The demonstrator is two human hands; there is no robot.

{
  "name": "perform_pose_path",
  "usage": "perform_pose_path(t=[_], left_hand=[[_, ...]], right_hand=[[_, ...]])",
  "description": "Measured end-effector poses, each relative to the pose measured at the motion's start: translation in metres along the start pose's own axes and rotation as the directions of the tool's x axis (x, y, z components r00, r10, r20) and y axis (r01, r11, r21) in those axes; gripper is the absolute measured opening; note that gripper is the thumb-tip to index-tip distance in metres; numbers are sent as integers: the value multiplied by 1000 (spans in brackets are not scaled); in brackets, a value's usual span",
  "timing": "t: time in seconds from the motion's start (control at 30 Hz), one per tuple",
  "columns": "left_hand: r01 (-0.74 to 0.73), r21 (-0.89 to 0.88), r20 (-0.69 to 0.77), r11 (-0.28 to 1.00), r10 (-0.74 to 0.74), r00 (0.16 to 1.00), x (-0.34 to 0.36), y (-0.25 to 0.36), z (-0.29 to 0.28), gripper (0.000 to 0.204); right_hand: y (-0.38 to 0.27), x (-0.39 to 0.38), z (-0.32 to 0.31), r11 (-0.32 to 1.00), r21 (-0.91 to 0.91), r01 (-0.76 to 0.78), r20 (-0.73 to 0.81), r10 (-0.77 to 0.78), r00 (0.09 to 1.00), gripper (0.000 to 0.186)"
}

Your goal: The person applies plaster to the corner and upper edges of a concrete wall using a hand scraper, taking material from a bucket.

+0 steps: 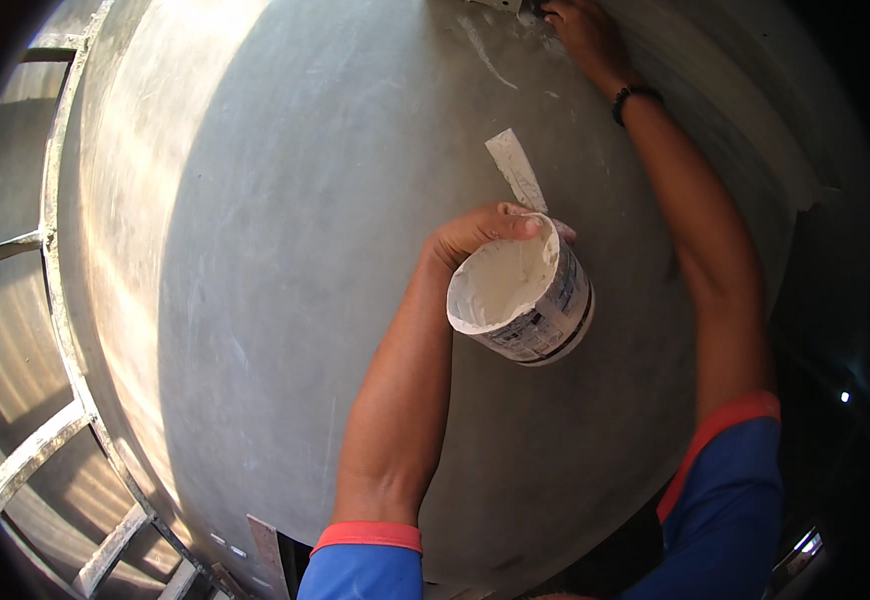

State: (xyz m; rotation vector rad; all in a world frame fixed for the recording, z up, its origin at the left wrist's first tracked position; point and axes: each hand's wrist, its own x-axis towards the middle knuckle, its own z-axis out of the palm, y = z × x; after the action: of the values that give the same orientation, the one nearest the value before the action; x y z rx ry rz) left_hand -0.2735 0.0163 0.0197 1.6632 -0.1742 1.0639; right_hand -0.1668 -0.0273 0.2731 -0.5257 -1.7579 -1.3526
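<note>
My left hand (490, 230) grips the rim of a small round tub (545, 320), thumb over the edge and fingers behind it. The tub is tilted, its inside coated with whitish paste (505, 280). A flat pale strip (517, 170), smeared with paste, sticks up beside the thumb; its lower end is hidden behind the rim. My right hand (590, 40), with a dark beaded bracelet (635, 97) at the wrist, reaches up to the top edge of the view. Its fingers are closed against a small grey piece, mostly cut off, at the grey wall (305, 250). Pale streaks (490, 55) mark the wall just below.
A paste-spattered metal frame with rungs (50, 220), like a ladder or scaffold, stands along the left. Bright sunlight falls on the wall beside it. A narrow board (267, 555) shows at the bottom left. The right side is dark.
</note>
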Motion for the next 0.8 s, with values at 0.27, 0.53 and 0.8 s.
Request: perform_pose_path(t=[0.27,0.53,0.8], left_hand=[[37,-3,-1,999,-37,999,3,-1,0,53],[30,4,2,1000,-30,1000,3,1,1,55],[27,8,0,1000,-27,1000,3,1,-2,55]], right_hand=[[8,-3,3,997,75,4,-114,5,993,21],[102,-16,14,978,-87,189,-201,-204,958,21],[93,-15,-10,949,-96,299,-56,-305,951,27]])
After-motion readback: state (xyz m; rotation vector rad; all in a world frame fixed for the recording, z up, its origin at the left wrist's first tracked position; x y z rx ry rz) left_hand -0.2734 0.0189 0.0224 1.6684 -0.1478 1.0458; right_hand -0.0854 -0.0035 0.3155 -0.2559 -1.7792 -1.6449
